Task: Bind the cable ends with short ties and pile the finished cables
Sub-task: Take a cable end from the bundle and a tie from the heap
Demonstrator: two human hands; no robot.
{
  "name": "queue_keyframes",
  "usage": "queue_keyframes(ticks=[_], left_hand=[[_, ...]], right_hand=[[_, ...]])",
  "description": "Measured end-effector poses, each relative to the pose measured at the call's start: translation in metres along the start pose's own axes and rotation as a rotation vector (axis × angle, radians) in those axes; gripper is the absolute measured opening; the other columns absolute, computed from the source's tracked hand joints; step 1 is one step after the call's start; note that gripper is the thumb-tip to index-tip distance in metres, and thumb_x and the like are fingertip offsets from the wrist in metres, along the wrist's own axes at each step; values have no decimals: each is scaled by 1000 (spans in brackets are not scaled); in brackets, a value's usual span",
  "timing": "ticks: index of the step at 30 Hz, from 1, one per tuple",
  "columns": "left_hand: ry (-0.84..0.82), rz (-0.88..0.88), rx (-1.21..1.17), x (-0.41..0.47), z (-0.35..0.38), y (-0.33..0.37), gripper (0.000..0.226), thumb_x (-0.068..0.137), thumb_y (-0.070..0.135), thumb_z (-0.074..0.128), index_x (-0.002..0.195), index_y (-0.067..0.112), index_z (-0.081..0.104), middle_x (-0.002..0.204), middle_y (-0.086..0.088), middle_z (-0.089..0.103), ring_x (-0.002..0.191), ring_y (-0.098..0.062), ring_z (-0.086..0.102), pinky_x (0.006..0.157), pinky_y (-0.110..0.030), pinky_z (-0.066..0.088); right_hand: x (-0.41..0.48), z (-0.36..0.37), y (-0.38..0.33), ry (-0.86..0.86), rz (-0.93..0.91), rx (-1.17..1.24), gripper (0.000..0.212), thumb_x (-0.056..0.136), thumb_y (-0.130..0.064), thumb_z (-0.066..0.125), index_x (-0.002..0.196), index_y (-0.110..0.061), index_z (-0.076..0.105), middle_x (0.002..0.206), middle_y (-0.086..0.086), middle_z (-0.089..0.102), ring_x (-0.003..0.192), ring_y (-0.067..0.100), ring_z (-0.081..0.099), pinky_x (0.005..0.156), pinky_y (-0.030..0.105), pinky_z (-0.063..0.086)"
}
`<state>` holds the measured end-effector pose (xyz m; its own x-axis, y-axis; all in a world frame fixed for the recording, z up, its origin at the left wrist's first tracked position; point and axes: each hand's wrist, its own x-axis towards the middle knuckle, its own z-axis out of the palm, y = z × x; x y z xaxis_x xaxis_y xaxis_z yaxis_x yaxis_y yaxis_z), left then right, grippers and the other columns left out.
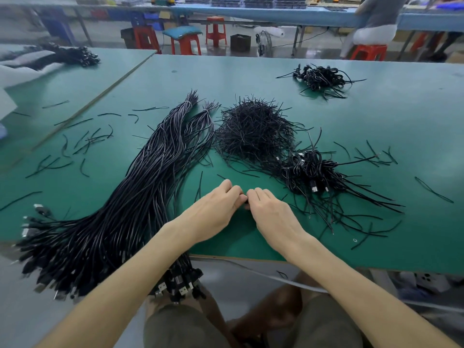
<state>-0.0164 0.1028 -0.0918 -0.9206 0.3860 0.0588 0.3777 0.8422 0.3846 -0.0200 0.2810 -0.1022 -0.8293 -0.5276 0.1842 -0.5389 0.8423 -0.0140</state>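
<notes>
My left hand (216, 207) and right hand (272, 212) curled tip-to-tip, both pinched black strand (245, 198); tie heap (253, 131) sat beyond fingers, finished pile (311, 172) off right.

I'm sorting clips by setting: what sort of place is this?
Probably a factory assembly floor: long green worktables, a big bundle of loose black cables, a heap of short ties, and red plastic stools at more benches behind.

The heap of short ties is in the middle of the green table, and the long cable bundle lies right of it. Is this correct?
One detail is wrong: in the head view the long cable bundle lies left of the heap of short ties, not right. The heap is in the middle of the green table.
</notes>
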Motion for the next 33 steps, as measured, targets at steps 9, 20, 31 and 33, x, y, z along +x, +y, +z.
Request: queue_keyframes(ticks=[9, 20, 31, 33], left_hand=[[103, 71, 197, 5, 8, 1, 34, 111, 37, 29, 112, 12, 53, 100, 2, 51, 75, -20, 52, 60, -46, 50], [189, 28, 100, 6, 12, -3, 32, 110, 34, 33, 108, 10, 54, 97, 1, 54, 65, -20, 46, 56, -43, 45], [182, 60, 124, 6, 15, -4, 31, 111, 33, 31, 102, 10, 49, 90, 1, 52, 67, -17, 42, 58, -42, 43], [217, 43, 109, 6, 17, -4, 32, 111, 35, 30, 101, 10, 49, 87, 2, 51, 64, -19, 41, 57, -40, 39]], right_hand=[[-2, 0, 1, 53, 82, 109, 26, 91, 6, 54, 112, -9, 52, 107, 3, 56, 99, 22, 55, 65, 29, 42], [-3, 6, 0, 211, 94, 108, 26, 88, -2, 74, 110, -7, 60, 96, 4, 58, 85, 21, 63, 55, 29, 52], [0, 10, 6, 273, 40, 221, 10, 100, -11, 61, 110, -7, 62, 99, 4, 61, 91, 24, 62, 71, 34, 53], [0, 8, 6, 236, 36, 182, 21, 103, -18, 55, 122, -8, 60, 109, 5, 61, 100, 25, 60, 86, 37, 50]])
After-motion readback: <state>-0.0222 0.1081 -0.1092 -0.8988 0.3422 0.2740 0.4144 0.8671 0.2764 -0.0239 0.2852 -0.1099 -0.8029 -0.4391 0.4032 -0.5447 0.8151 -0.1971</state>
